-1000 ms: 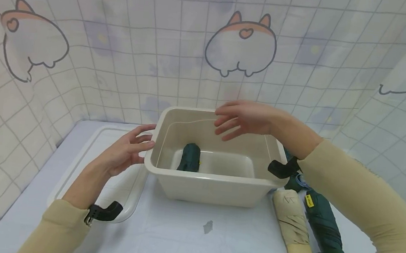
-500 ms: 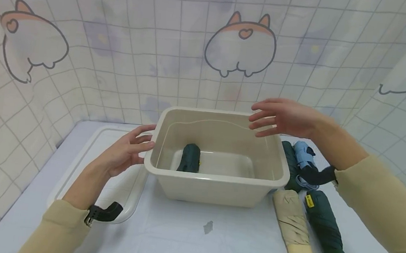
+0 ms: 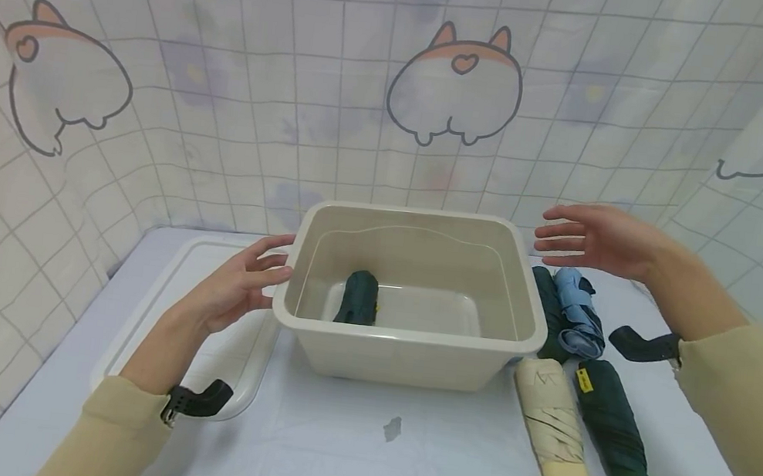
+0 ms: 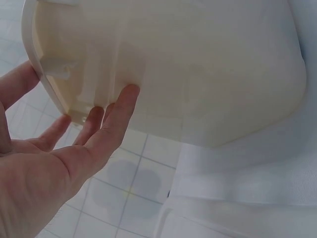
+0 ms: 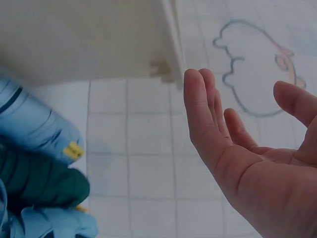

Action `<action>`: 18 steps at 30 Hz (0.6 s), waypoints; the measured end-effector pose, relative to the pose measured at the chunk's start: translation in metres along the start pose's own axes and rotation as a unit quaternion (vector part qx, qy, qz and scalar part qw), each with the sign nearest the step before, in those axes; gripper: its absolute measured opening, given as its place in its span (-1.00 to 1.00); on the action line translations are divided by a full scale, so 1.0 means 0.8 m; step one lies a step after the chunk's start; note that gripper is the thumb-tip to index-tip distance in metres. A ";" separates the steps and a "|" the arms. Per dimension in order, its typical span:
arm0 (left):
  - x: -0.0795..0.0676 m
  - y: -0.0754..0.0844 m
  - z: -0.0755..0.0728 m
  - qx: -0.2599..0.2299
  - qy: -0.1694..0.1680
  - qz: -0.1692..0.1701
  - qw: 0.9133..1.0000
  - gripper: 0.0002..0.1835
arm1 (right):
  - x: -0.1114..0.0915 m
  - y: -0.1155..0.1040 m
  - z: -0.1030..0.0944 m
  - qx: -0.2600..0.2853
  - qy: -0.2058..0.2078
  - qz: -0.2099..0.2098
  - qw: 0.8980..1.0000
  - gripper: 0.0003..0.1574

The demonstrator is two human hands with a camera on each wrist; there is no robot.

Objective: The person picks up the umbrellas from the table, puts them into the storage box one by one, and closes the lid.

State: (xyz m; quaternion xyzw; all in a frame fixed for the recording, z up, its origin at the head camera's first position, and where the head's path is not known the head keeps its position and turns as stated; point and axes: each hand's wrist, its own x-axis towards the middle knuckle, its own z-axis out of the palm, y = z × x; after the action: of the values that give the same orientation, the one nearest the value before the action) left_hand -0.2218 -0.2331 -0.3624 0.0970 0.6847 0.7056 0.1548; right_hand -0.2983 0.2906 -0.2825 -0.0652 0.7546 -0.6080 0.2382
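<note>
A cream plastic bin (image 3: 404, 358) stands in the middle of the table, with a dark green folded umbrella (image 3: 357, 297) lying in its left part. My left hand (image 3: 237, 281) touches the bin's left end; in the left wrist view its fingertips rest at the rim and against the outer wall. In the air beyond the bin's right end is my right hand (image 3: 598, 237), fingers loosely extended and nothing held. Below it on the table lie a blue folded umbrella (image 3: 576, 309) and another dark green umbrella (image 3: 549, 306). Nearer the front are a beige umbrella (image 3: 551, 419) and a yellow-tagged dark green umbrella (image 3: 615, 433).
A flat white lid (image 3: 216, 376) lies on the table left of the bin, partly under my left arm. A tile-patterned cloth (image 3: 263, 101) hangs behind and at both sides. A small grey patch (image 3: 392, 428) marks the white tablecloth in front.
My right hand has moved right, from above the bin to over the umbrellas beside it, uncovering the blue one. My left hand stays at the bin's left end.
</note>
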 end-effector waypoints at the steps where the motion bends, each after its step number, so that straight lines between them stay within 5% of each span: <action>1: 0.000 0.000 0.000 -0.001 0.000 0.000 1.000 -0.29 | -0.001 0.005 -0.005 0.003 0.005 0.004 1.000 -0.46; 18: 0.000 0.001 0.000 0.003 -0.006 0.001 1.000 -0.29 | 0.002 0.096 -0.072 0.021 0.025 0.073 0.997 -0.43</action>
State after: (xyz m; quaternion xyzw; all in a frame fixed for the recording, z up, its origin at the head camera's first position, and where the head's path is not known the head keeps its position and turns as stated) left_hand -0.2219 -0.2332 -0.3619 0.1021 0.6855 0.7035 0.1575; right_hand -0.3099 0.3602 -0.3474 0.0108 0.7499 -0.6064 0.2642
